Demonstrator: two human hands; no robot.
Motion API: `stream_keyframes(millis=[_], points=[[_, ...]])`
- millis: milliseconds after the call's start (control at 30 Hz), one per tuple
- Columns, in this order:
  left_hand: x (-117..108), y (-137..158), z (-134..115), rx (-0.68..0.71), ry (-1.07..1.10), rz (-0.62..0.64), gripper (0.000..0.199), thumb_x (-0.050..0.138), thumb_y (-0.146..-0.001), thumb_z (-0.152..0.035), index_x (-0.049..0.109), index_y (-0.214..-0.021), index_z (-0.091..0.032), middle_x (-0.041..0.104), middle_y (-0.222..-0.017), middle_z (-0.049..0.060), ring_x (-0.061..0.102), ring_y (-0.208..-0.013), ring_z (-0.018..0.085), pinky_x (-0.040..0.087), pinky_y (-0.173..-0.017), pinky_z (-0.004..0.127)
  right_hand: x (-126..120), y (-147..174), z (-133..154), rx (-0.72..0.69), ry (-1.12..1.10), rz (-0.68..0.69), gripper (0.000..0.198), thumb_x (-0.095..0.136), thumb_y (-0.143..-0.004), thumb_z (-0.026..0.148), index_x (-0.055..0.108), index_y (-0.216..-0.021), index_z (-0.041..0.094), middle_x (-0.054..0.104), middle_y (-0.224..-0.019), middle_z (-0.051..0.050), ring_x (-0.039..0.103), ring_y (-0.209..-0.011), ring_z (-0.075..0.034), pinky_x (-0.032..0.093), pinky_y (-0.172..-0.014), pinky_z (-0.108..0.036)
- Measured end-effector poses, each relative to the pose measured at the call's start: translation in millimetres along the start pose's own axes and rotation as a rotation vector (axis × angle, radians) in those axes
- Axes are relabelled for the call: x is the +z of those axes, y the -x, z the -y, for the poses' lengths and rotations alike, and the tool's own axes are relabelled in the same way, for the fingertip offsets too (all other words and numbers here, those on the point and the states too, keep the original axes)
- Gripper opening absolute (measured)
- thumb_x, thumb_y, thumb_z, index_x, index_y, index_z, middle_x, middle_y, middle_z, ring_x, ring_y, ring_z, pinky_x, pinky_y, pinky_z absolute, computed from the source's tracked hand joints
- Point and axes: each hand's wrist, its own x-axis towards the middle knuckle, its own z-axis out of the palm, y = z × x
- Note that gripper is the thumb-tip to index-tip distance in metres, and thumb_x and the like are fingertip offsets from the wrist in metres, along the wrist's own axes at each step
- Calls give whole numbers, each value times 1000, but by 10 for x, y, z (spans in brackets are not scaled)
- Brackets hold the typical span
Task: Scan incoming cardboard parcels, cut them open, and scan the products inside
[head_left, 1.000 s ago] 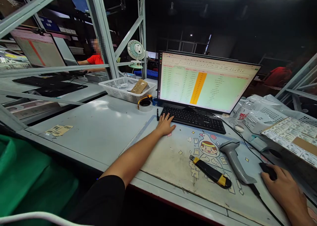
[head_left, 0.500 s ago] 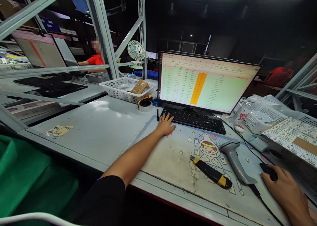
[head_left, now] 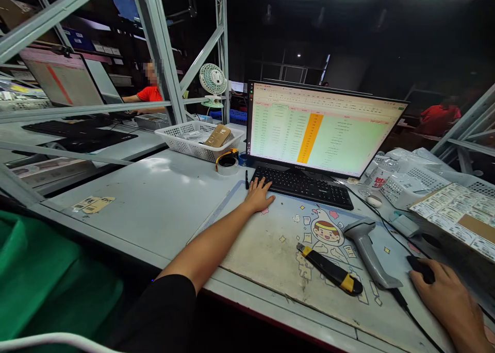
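Observation:
My left hand (head_left: 258, 195) lies with fingers spread on the left end of the black keyboard (head_left: 309, 188). At the lower right my right hand (head_left: 444, 291) is wrapped over a black computer mouse (head_left: 421, 268). Behind the keyboard a monitor (head_left: 286, 131) displays a spreadsheet with one orange column. Between my hands, on the cartoon-printed desk mat (head_left: 263, 250), rest a black and yellow utility knife (head_left: 328, 269) and a grey barcode scanner (head_left: 369, 252), its cable running toward the front edge.
Left of the monitor stand a white basket (head_left: 185, 146) holding a brown package, a tape roll (head_left: 227, 165) and a small fan (head_left: 213, 85). White baskets (head_left: 402, 188) and a sheet of labels (head_left: 464, 208) are at the right. A co-worker in red (head_left: 150, 93) sits beyond the metal frame (head_left: 162, 59).

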Motion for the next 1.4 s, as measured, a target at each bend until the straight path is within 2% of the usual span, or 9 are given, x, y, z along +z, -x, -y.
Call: stream_keyframes(millis=[333,467,567,733,800,933,1033,1267,1400], points=[[-17,3,-10,-7,5,8,77,55,-106,-56,36,-174,-24,15,-184,11,6,-171,40,8,-140,55,41,-29,-61,7,32,16,71,41,-83,62,68,-129,15,63,-146,-21,61,-135,-46,53,-112,-57],[-28,12,-14,-6,5,10,77,55,-106,-55,36,-174,-24,15,-184,11,5,-171,40,8,-140,54,94,-44,-110,-22,13,-18,66,43,-83,62,69,-124,17,66,-140,-21,63,-131,-45,54,-111,-57],[-23,11,-16,-3,4,6,77,55,-106,-55,36,-174,-24,16,-184,11,5,-171,41,8,-140,54,125,-61,-153,-25,3,-55,64,44,-81,62,71,-120,18,67,-138,-21,65,-127,-46,56,-106,-58],[-10,5,-16,-5,-1,0,78,56,-106,-54,36,-174,-24,16,-184,11,6,-171,41,8,-140,54,113,-62,-173,-12,44,-23,64,45,-82,65,70,-121,22,67,-141,-19,67,-121,-48,58,-90,-62],[-9,4,-16,-4,-2,1,78,56,-105,-55,36,-174,-24,16,-184,11,6,-171,41,8,-140,55,89,-46,-143,-9,50,-16,67,42,-82,65,69,-125,21,66,-144,-20,66,-124,-48,57,-92,-62],[-10,4,-13,0,-2,-2,77,56,-106,-55,37,-174,-24,16,-184,11,7,-171,41,8,-140,55,41,-1,-48,12,42,-1,76,37,-80,64,69,-129,15,64,-144,-22,62,-133,-46,54,-109,-58],[-4,0,-6,0,-1,-6,77,56,-105,-55,37,-173,-24,16,-184,11,7,-171,41,8,-140,55,19,29,1,11,26,-2,79,36,-81,64,68,-133,13,62,-146,-21,60,-136,-45,52,-115,-56],[15,-17,14,7,0,1,78,54,-105,-56,36,-174,-24,15,-184,11,6,-171,42,8,-140,56,-9,52,7,26,2,22,79,39,-80,65,68,-133,14,62,-146,-21,61,-135,-45,53,-114,-55],[14,-16,8,5,-1,-2,78,54,-105,-56,37,-174,-23,15,-184,11,6,-171,41,8,-140,56,41,22,-42,10,-11,-15,78,39,-82,64,68,-134,15,64,-145,-21,61,-136,-45,52,-115,-55]])
